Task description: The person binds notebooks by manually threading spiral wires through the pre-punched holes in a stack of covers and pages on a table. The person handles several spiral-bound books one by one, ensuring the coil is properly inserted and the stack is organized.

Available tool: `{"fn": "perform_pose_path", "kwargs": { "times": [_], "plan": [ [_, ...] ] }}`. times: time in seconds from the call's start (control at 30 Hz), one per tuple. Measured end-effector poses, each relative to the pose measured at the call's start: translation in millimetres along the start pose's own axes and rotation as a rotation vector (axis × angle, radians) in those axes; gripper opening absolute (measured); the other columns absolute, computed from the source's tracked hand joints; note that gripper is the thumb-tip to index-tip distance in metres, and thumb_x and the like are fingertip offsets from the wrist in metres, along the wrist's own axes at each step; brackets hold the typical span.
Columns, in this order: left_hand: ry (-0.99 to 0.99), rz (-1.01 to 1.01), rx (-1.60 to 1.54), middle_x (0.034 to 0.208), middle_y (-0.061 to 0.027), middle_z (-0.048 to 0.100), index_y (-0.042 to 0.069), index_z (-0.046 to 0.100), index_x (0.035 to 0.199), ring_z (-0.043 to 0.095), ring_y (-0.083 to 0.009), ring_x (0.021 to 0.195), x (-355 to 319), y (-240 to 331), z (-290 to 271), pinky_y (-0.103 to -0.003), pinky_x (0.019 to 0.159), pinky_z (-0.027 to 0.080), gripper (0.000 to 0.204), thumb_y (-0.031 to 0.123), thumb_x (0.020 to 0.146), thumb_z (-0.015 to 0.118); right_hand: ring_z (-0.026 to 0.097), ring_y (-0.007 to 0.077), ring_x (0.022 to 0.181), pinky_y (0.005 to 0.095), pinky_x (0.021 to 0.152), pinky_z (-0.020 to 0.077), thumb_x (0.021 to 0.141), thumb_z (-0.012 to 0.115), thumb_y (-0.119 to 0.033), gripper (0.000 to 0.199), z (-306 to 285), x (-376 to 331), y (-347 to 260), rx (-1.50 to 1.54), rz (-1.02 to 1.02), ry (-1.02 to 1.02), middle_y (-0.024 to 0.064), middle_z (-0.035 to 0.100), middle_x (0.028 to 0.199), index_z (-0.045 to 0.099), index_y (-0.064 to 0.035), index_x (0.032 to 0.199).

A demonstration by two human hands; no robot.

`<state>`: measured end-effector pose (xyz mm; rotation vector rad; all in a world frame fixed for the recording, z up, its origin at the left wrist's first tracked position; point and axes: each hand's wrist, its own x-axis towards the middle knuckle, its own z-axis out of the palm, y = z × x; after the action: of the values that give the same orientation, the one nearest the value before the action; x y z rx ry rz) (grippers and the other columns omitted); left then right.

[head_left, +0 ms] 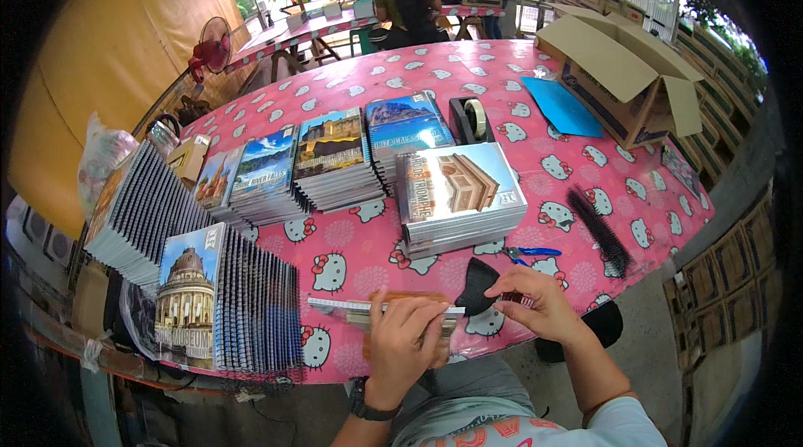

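My left hand grips a thin notebook on edge, its white page edge facing up, at the table's near side. Brown board shows beneath that hand. My right hand is just right of the notebook's end, thumb and fingers pinched together; what they hold, if anything, is too small to make out. A black curved piece lies between the hands. Beyond it are blue-handled pliers and a stack of picture-covered notebooks. Black binding coils lie to the right.
Spiral notebooks stand in long rows at the left, with more stacks behind. A tape dispenser, a blue sheet and an open carton sit farther back on the pink tablecloth. Other people are at a far table.
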<state>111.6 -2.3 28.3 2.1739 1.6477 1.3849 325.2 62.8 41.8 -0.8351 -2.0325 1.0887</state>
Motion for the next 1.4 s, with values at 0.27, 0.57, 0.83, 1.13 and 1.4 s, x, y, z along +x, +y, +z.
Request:
{"fn": "perform_pose_path", "kwargs": {
  "times": [0.27, 0.57, 0.83, 1.13, 1.4],
  "plan": [
    [-0.001, -0.003, 0.021, 0.084, -0.0029, 0.061, 0.011, 0.064, 0.087, 0.058, -0.0208, 0.082, 0, -1, 3, -0.044, 0.094, 0.031, 0.020, 0.008, 0.068, 0.072, 0.058, 0.0173, 0.080, 0.0279, 0.070, 0.0458, 0.079, 0.062, -0.003, 0.021, 0, 5, 5, 0.003, -0.090, -0.126, 0.0076, 0.059, 0.089, 0.064, -0.0045, 0.099],
    [-0.182, -0.040, 0.089, 0.090, -0.0009, 0.058, 0.016, 0.065, 0.090, 0.054, -0.0184, 0.091, 1, 8, 4, -0.050, 0.098, 0.019, 0.018, 0.020, 0.074, 0.069, 0.058, 0.0234, 0.090, 0.0325, 0.079, 0.0458, 0.085, 0.058, -0.016, 0.047, 1, 17, 11, 0.317, 0.218, -0.298, 0.0136, 0.059, 0.097, 0.042, -0.0019, 0.127],
    [-0.236, 0.034, 0.140, 0.089, -0.0005, 0.054, 0.015, 0.063, 0.094, 0.052, -0.0196, 0.092, 3, 3, 2, -0.056, 0.097, 0.013, 0.017, 0.026, 0.081, 0.060, 0.041, 0.0422, 0.114, 0.0463, 0.098, 0.0327, 0.059, 0.078, -0.039, 0.074, 15, 24, 90, -0.704, -0.047, -0.333, 0.0238, 0.041, 0.128, 0.051, -0.0111, 0.121],
    [-0.246, 0.007, 0.153, 0.091, -0.0005, 0.056, 0.013, 0.062, 0.094, 0.052, -0.0192, 0.095, 6, -3, 2, -0.056, 0.096, 0.014, 0.022, 0.031, 0.081, 0.060, 0.050, 0.0281, 0.111, 0.0382, 0.095, 0.0369, 0.068, 0.066, -0.054, 0.067, 5, 36, 74, 0.235, 0.205, -0.249, 0.0162, 0.055, 0.117, 0.058, -0.0039, 0.113],
    [-0.142, -0.057, 0.175, 0.091, -0.0004, 0.057, 0.016, 0.063, 0.088, 0.052, -0.0195, 0.096, 7, -4, -13, -0.057, 0.099, 0.009, 0.023, 0.033, 0.073, 0.068, 0.052, 0.0234, 0.109, 0.0354, 0.095, 0.0370, 0.071, 0.056, -0.068, 0.080, 4, 45, 48, 0.625, 0.025, -0.464, 0.0145, 0.059, 0.113, 0.061, 0.0022, 0.108]
  ]
}}
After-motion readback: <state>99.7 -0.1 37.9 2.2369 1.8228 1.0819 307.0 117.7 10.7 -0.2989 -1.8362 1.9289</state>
